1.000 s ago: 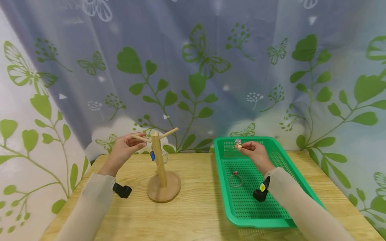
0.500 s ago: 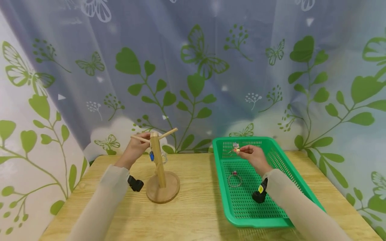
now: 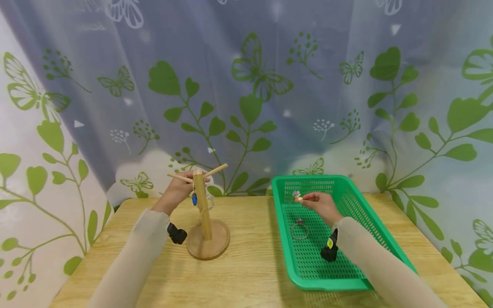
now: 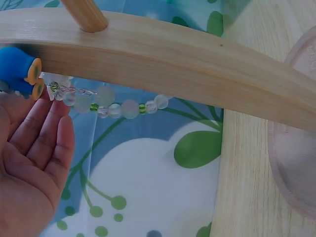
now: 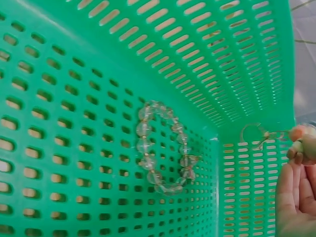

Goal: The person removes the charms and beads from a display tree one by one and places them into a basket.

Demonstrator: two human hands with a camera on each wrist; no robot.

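Two hands work apart: the left hand, fingers relaxed, touches the wooden stand by its hanging bracelet; the right hand pinches a small charm above the green basket.

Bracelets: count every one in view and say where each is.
2. One bracelet lies on the floor of the green basket. Another bracelet hangs on the wooden stand, by the left hand. Others may be hidden.

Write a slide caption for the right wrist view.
A clear bead bracelet lies in the green basket while the right hand holds a small charm above it.
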